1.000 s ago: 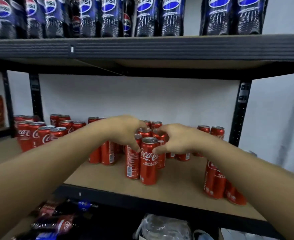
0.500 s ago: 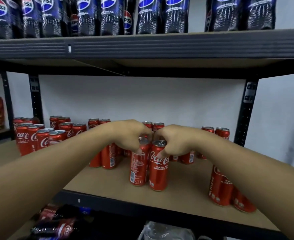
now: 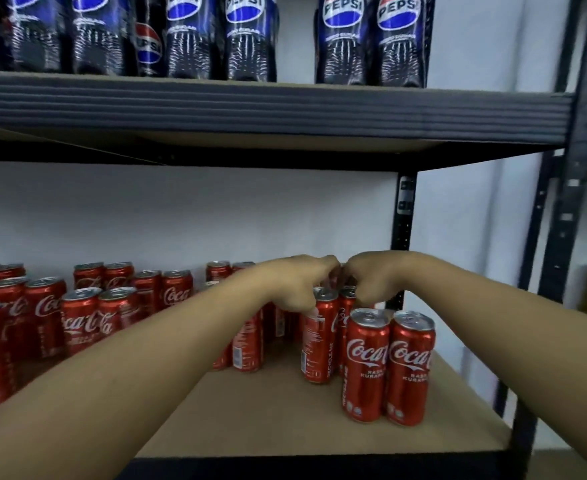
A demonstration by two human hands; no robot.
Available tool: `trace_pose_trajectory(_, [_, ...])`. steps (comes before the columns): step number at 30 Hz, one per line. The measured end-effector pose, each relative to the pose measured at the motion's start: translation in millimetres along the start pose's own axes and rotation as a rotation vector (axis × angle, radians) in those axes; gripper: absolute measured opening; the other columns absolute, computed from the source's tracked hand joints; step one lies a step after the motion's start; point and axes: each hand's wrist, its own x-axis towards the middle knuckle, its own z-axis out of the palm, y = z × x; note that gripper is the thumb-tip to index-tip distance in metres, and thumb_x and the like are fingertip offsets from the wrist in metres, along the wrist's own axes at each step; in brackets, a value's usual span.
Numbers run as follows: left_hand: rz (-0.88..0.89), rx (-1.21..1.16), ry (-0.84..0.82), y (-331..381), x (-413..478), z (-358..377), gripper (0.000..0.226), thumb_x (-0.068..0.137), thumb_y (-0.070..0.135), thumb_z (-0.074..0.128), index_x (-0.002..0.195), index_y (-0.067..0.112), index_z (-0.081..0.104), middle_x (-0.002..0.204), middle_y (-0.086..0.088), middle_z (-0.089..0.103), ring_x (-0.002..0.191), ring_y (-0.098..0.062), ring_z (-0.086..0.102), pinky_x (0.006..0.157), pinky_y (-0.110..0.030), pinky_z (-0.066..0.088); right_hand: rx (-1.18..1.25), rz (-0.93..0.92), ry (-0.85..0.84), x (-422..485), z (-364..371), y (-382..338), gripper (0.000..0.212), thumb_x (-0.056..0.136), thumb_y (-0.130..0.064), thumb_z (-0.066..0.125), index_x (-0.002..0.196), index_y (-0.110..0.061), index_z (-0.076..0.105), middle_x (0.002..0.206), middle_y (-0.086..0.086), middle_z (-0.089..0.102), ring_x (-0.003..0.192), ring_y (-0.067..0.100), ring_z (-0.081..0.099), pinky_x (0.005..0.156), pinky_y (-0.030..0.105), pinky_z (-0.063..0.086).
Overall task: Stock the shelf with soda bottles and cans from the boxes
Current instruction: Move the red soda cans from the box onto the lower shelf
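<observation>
At the right end of the shelf (image 3: 250, 410), left hand (image 3: 294, 285) and right hand (image 3: 378, 277) each pinch a can top; keep those cans (image 3: 319, 344) upright, nudging them snug behind the near pair (image 3: 366, 362).

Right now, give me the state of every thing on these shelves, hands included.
Left hand, grips left-hand can at its top.
Right hand, grips right-hand can at its top.
Left-hand can, upright on shelf.
Right-hand can, upright, mostly hidden.
Front pair, upright, touching, free.
Other cans, upright in groups.
Pepsi bottles, upright on upper shelf.
</observation>
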Motion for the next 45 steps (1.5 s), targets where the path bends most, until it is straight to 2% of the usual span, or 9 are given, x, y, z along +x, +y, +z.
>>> trace_pose_trajectory(4, [0.048, -0.045, 0.013, 10, 32, 10, 0.074, 0.084, 0.019, 0.078, 0.14, 0.031, 0.031, 0.128, -0.002, 0.062, 0.108, -0.023, 0.061, 0.09, -0.045, 0.056, 0.024, 0.063, -0.01, -4, 3, 29, 0.036, 0.082, -0.023, 0.073, 0.117, -0.019, 0.067, 0.107, 0.0, 0.071, 0.093, 0.015, 0.066, 0.084, 0.034, 0.058])
trace_pose_trajectory(8, [0.03, -0.133, 0.009, 10, 49, 15, 0.069, 0.086, 0.02, 0.072, 0.142, 0.031, 0.033, 0.131, -0.001, 0.061, 0.11, -0.02, 0.059, 0.093, -0.042, 0.055, 0.054, 0.053, -0.023, -8, 6, 43, 0.055, 0.081, -0.03, 0.079, 0.133, -0.022, 0.06, 0.124, -0.002, 0.067, 0.11, 0.019, 0.063, 0.099, 0.039, 0.053])
trace_pose_trajectory(15, [-0.02, -0.026, -0.014, 8, 60, 15, 0.067, 0.087, 0.062, 0.069, 0.14, 0.026, 0.05, 0.133, 0.004, 0.061, 0.116, -0.02, 0.058, 0.094, -0.032, 0.049, 0.12, -0.007, 0.022, -9, 5, 48, 0.055, 0.087, -0.045, 0.074, 0.134, -0.023, 0.058, 0.129, -0.004, 0.064, 0.115, 0.019, 0.062, 0.102, 0.039, 0.052])
trace_pose_trajectory(18, [0.019, -0.028, -0.014, 7, 65, 19, 0.052, 0.093, 0.048, 0.068, 0.138, 0.027, 0.053, 0.135, 0.004, 0.061, 0.117, -0.018, 0.058, 0.093, -0.033, 0.047, 0.071, -0.007, 0.07, -7, 6, 55, 0.054, 0.087, -0.042, 0.075, 0.134, -0.023, 0.055, 0.126, -0.001, 0.064, 0.111, 0.02, 0.062, 0.098, 0.041, 0.053])
trace_pose_trajectory(22, [0.01, -0.164, -0.049, 2, 65, 14, 0.063, 0.091, 0.029, 0.075, 0.147, 0.03, 0.045, 0.144, 0.007, 0.057, 0.127, -0.017, 0.055, 0.107, -0.041, 0.048, 0.132, -0.022, 0.089, -9, 10, 66, 0.07, 0.085, -0.031, 0.078, 0.145, -0.027, 0.043, 0.134, -0.004, 0.06, 0.115, 0.02, 0.059, 0.098, 0.039, 0.053])
trace_pose_trajectory(27, [-0.011, -0.086, -0.189, 4, 68, 7, 0.06, 0.094, 0.046, 0.068, 0.147, 0.031, 0.044, 0.145, 0.009, 0.056, 0.127, -0.016, 0.055, 0.109, -0.042, 0.046, 0.179, -0.061, 0.106, -8, 18, 70, 0.068, 0.083, -0.036, 0.077, 0.141, -0.028, 0.043, 0.13, -0.005, 0.06, 0.111, 0.017, 0.06, 0.093, 0.036, 0.055])
trace_pose_trajectory(33, [-0.026, -0.183, -0.18, 1, 76, 8, 0.048, 0.091, 0.024, 0.075, 0.135, 0.03, 0.055, 0.129, 0.009, 0.066, 0.116, -0.015, 0.062, 0.103, -0.046, 0.052, 0.148, -0.075, 0.132, -1, 21, 72, 0.047, 0.086, -0.029, 0.072, 0.13, -0.021, 0.057, 0.121, 0.0, 0.066, 0.107, 0.02, 0.063, 0.092, 0.038, 0.057])
trace_pose_trajectory(38, [-0.044, -0.213, -0.188, 3, 81, 7, 0.057, 0.09, 0.02, 0.075, 0.141, 0.03, 0.052, 0.136, 0.007, 0.062, 0.122, -0.017, 0.059, 0.105, -0.046, 0.051, 0.133, -0.033, 0.162, 7, 26, 75, 0.027, 0.086, -0.034, 0.074, 0.106, -0.018, 0.067, 0.096, 0.0, 0.069, 0.083, 0.015, 0.067, 0.062, 0.026, 0.053])
trace_pose_trajectory(45, [-0.023, -0.233, -0.218, 4, 78, 2, 0.048, 0.093, 0.032, 0.073, 0.138, 0.026, 0.057, 0.132, 0.008, 0.065, 0.108, -0.012, 0.069, 0.093, -0.033, 0.058, 0.218, -0.02, 0.142, 9, 29, 75, 0.042, 0.09, -0.035, 0.071, 0.127, -0.018, 0.063, 0.113, 0.0, 0.068, 0.093, 0.016, 0.067, 0.063, 0.021, 0.051])
